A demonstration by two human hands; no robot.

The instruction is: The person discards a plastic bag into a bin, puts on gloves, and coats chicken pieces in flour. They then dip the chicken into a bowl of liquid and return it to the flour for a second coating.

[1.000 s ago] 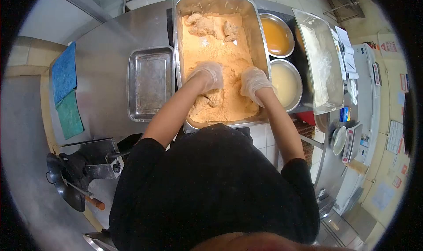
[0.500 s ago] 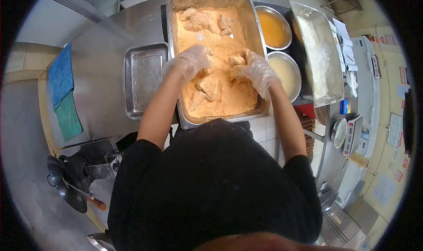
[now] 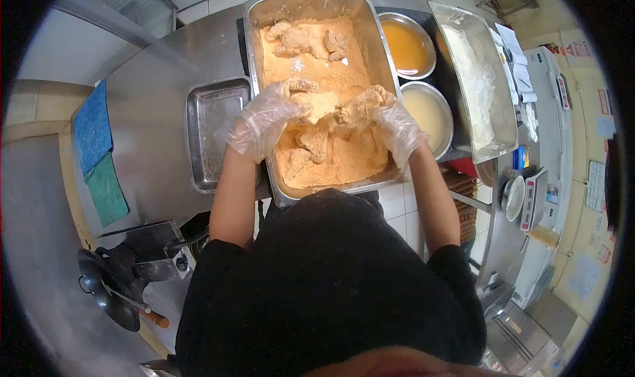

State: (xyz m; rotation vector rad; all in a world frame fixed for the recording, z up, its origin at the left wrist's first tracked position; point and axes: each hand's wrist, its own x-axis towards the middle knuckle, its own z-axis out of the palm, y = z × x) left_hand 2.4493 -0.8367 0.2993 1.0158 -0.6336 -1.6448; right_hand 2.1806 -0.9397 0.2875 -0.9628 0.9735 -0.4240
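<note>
A flour-coated chicken piece [image 3: 319, 106] is stretched between my two hands, raised over a deep steel pan [image 3: 317, 1] of orange seasoned flour [image 3: 357, 159]. My left hand [image 3: 270, 116], in a clear plastic glove, is closed on its left end. My right hand [image 3: 390, 116], gloved the same way and dusted with flour, grips the right end; its fingertips are partly hidden. More coated chicken pieces lie in the flour: a large one [image 3: 291, 41] and a smaller one [image 3: 336, 45] at the far end, and another [image 3: 311, 145] nearer my body.
Right of the pan stand a bowl of orange liquid [image 3: 405, 45], a bowl of pale liquid [image 3: 426, 109] and a long tub of white flour [image 3: 463, 79]. A shallow metal tray [image 3: 221, 135] sits left. Blue [image 3: 92, 125] and green [image 3: 106, 192] cloths lie farther left, near a wok [image 3: 109, 297].
Both hands have come up from the flour, lifting the chicken piece and holding it between them. The left hand has shifted slightly left and toward my body.
</note>
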